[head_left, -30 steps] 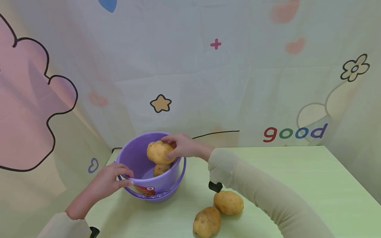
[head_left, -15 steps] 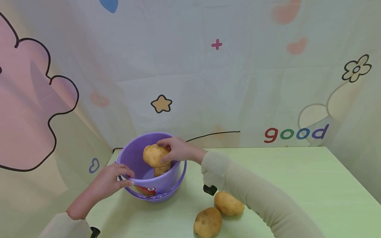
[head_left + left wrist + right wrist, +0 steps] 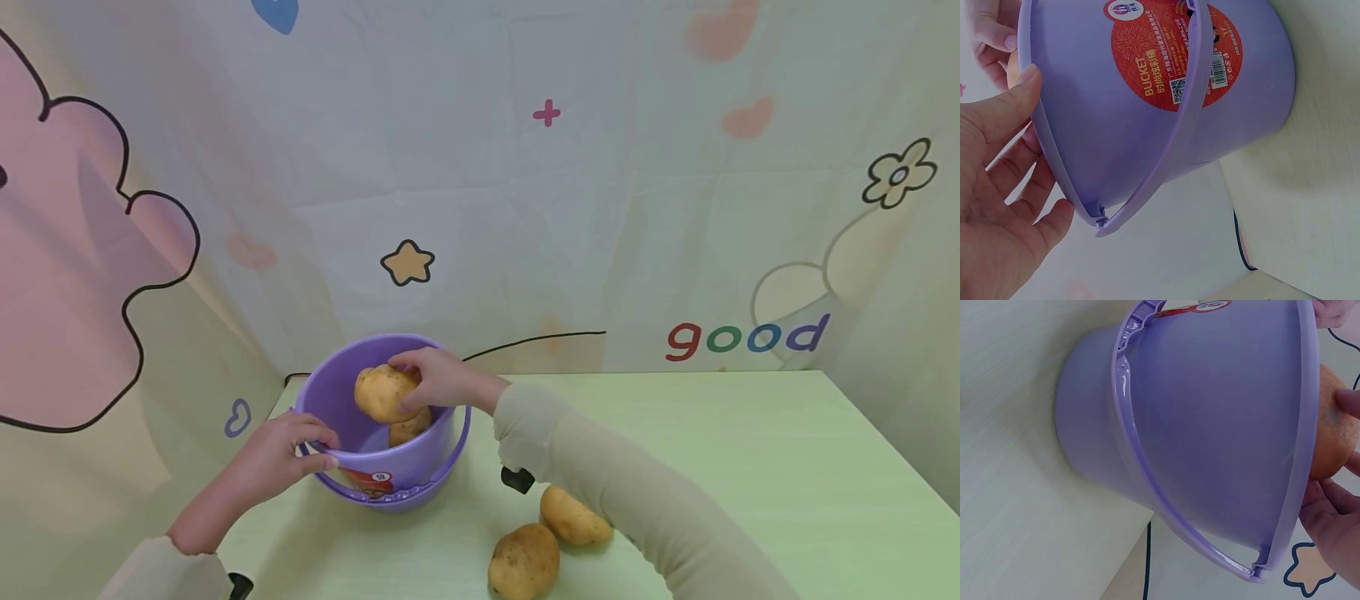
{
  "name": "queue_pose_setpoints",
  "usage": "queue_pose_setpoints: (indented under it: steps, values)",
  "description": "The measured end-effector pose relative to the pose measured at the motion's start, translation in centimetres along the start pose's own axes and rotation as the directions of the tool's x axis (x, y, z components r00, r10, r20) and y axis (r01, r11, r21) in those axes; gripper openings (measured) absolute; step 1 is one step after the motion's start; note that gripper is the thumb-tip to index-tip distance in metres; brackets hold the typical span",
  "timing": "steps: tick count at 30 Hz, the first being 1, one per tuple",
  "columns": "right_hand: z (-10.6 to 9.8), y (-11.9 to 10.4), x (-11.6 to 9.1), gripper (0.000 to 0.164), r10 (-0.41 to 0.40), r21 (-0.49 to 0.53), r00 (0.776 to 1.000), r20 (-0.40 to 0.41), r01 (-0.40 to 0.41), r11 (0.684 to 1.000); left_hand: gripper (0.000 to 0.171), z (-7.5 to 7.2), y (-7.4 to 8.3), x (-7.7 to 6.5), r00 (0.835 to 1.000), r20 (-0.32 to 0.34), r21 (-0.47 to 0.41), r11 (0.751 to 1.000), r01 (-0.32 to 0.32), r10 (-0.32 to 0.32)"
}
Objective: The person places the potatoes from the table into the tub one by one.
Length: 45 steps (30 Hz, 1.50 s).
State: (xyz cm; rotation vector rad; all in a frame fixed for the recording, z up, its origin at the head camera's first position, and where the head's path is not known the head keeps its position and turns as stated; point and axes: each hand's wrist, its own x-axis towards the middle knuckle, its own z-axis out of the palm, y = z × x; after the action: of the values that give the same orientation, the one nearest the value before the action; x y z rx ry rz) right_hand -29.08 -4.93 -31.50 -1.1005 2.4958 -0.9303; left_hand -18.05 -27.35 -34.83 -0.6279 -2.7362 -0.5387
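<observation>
A purple bucket (image 3: 420, 467) with a red label and a lowered handle stands on the pale green table. My left hand (image 3: 288, 454) grips its near-left rim, thumb outside and fingers over the edge, as the left wrist view (image 3: 1007, 181) also shows. In my right hand (image 3: 442, 379) is a potato (image 3: 382, 394), held from its right side within the bucket's mouth. Below it, a second potato (image 3: 409, 427) lies inside the bucket, partly hidden. From the right wrist view, the held potato (image 3: 1332, 425) shows at the rim with fingers around it.
Two more potatoes lie on the table (image 3: 720, 450) right of the bucket: one nearer potato (image 3: 525, 562) and one potato (image 3: 573, 515) partly covered by the right sleeve. A printed curtain (image 3: 480, 167) hangs behind the table.
My right hand has moved left and slightly down with the potato, further over the bucket's inside. The left hand keeps its place on the rim.
</observation>
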Motion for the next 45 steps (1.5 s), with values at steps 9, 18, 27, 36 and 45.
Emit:
queue_pose_setpoints:
  steps: [9,18,27,36,45]
  values:
    - [0.4,-0.3,0.3,0.065,0.019,-0.035,1.000,-0.009,-0.019,0.999,0.016,-0.1,0.0,-0.1,1.000,0.006,-0.009,1.000,0.012,-0.012]
    - [1.0,-0.3,0.6,0.063,0.018,-0.040,1.000,-0.023,-0.019,0.999,0.014,0.0,0.0,0.0,1.000,0.004,-0.013,1.000,0.005,-0.005]
    - [0.9,-0.4,0.4,0.054,0.004,-0.048,0.999,-0.050,-0.007,0.999,0.015,0.0,0.0,0.0,1.000,-0.008,-0.008,1.000,-0.006,0.006]
    - [1.0,-0.1,0.0,0.051,0.026,-0.019,0.998,-0.055,-0.028,0.999,0.014,-0.1,0.1,0.0,1.000,0.008,0.000,1.000,0.008,-0.008]
    - [0.4,0.4,-0.7,0.048,0.005,-0.005,0.999,-0.052,-0.005,1.000,0.015,-0.1,0.0,0.0,1.000,-0.005,0.003,1.000,0.001,-0.001]
